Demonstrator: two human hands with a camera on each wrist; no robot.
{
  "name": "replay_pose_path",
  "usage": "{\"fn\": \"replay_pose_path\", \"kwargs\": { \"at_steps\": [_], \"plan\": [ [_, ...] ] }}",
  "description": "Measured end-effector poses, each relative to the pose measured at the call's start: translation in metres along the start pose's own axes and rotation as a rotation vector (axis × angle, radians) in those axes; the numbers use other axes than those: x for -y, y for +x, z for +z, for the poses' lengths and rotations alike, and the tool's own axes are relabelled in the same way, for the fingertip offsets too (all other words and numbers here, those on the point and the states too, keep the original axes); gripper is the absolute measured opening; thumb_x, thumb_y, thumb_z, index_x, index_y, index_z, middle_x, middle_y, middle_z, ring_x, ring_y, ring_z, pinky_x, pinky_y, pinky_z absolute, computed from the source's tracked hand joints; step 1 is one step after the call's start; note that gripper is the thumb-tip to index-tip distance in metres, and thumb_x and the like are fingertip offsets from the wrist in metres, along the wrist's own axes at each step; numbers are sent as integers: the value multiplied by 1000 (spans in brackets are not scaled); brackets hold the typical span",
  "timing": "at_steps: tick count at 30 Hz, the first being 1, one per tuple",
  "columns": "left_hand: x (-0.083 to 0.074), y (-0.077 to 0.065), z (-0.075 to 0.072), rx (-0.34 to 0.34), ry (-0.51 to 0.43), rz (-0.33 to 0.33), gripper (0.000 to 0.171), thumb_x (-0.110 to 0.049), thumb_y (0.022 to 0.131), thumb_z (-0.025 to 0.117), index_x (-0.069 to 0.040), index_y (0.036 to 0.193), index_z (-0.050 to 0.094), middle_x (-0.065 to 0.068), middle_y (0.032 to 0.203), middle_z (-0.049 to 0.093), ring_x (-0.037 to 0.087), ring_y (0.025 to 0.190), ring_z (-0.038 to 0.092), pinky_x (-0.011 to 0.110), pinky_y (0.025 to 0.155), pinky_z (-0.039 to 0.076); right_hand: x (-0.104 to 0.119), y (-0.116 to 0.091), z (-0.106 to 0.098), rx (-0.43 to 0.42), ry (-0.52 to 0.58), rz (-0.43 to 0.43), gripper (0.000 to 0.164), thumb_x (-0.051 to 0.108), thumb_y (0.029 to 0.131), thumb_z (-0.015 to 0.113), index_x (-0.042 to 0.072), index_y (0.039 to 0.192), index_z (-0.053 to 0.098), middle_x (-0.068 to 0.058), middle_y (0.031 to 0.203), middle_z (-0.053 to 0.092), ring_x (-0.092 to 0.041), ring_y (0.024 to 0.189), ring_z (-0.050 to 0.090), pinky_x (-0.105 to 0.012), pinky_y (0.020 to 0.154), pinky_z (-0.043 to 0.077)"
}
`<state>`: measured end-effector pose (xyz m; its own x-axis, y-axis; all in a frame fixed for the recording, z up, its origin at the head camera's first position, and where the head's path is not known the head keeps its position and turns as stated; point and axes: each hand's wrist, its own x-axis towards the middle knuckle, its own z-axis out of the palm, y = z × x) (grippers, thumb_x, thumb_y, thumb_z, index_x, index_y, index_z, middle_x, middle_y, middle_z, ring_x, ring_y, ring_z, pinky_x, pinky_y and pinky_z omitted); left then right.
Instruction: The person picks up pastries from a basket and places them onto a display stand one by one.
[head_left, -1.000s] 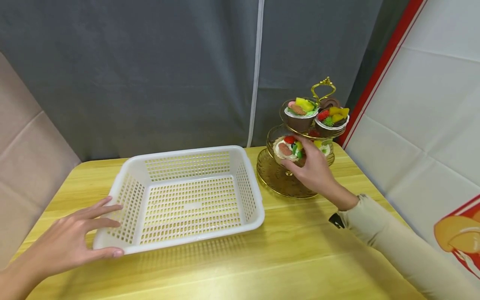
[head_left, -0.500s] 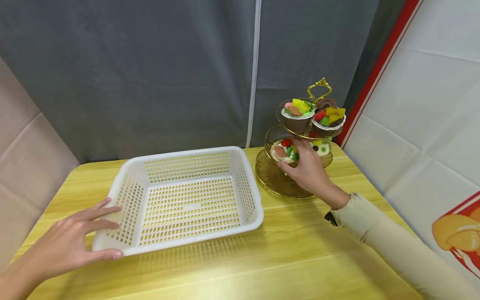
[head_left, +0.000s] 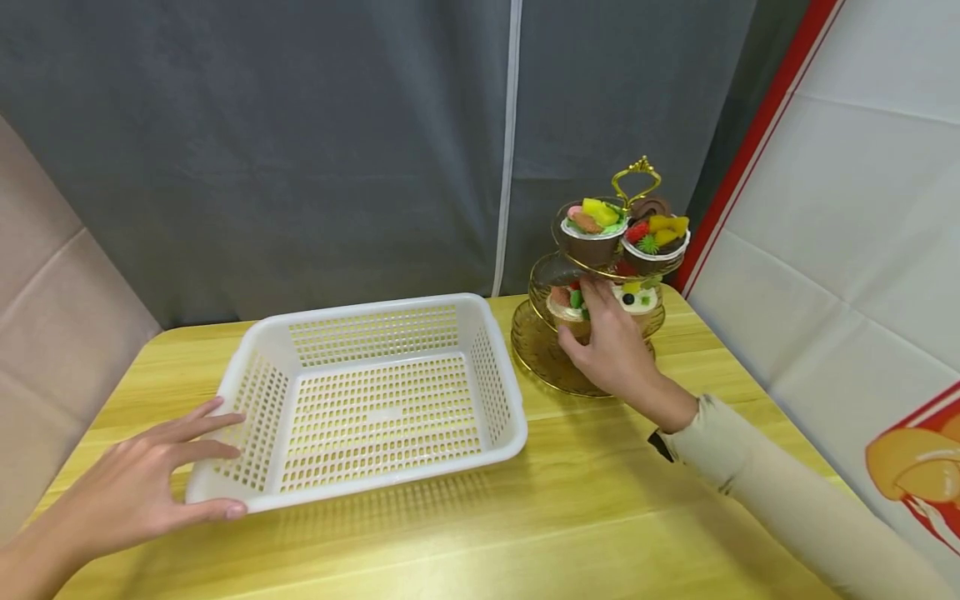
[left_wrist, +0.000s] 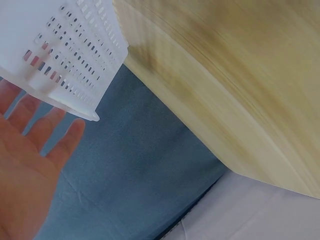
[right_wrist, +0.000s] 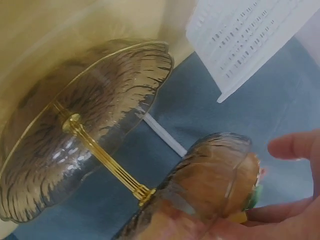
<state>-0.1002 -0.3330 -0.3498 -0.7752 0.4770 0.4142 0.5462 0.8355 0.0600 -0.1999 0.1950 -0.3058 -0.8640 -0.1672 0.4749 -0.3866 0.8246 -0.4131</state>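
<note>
My left hand (head_left: pixel 142 471) rests on the left front corner of a white plastic basket (head_left: pixel 367 307), its fingers extended over the rim and the thumb along the front edge. The right hand (head_left: pixel 618 342) reaches to the middle tier of a glass three-tier cake stand (head_left: pixel 551 358). Beside its fingers lies a fruit tart (head_left: pixel 564 310), partly hidden by them. In the right wrist view the thumb (right_wrist: pixel 292 146) is apart from the tart, and the fingers lie close to its fruit. Another cream-topped tart (head_left: pixel 637 298) sits on the same tier.
Fruit-topped chocolate cupcakes (head_left: pixel 595 237) fill the top tier, under the stand's gold handle (head_left: pixel 637 175). A grey curtain (head_left: pixel 337 167) hangs behind the wooden table (head_left: pixel 465 542). A white wall panel (head_left: pixel 862 250) with red trim stands at the right.
The right hand has eased its grip on the tart, which now sits slightly lower on the middle tier, more covered by the fingers. Left hand and basket stay in place.
</note>
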Motion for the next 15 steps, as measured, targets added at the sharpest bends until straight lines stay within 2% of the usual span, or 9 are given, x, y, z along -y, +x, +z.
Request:
{"fn": "replay_pose_path", "kwargs": {
  "at_steps": [5, 11, 14, 15],
  "plan": [
    [1, -1, -1, 13, 7, -9, 57, -63, 54, 87, -27, 97, 77, -2, 139, 58, 1, 131, 44, 55, 62, 46, 5, -4, -2, 22, -2, -3, 77, 22, 90, 67, -9, 150, 31, -28, 157, 27, -45, 142, 32, -62, 103, 36],
    [2, -3, 0, 16, 1, -14, 57, -62, 54, 87, -27, 98, 77, -1, 140, 58, -11, 133, 31, 56, 63, 46, 5, -18, -16, 24, -14, -25, 68, 23, 92, 65, -5, 149, 38, -26, 153, 37, -44, 138, 39, -63, 102, 38],
    [2, -3, 0, 36, -32, -45, 53, -56, 60, 88, -29, 103, 76, -2, 143, 55, -4, 133, 37, 60, 68, 45, 0, -28, -28, -21, -31, -53, 59, 21, 93, 65, -2, 144, 47, -23, 146, 48, -42, 132, 47, -62, 98, 41],
    [2, -3, -1, 44, -51, -61, 51, -53, 63, 88, -30, 107, 75, -3, 145, 54, 2, 133, 41, 62, 70, 44, -3, -31, -33, -48, -47, -67, 56, 20, 93, 65, -2, 142, 50, -23, 142, 51, -42, 129, 49, -62, 97, 42]
  ]
}}
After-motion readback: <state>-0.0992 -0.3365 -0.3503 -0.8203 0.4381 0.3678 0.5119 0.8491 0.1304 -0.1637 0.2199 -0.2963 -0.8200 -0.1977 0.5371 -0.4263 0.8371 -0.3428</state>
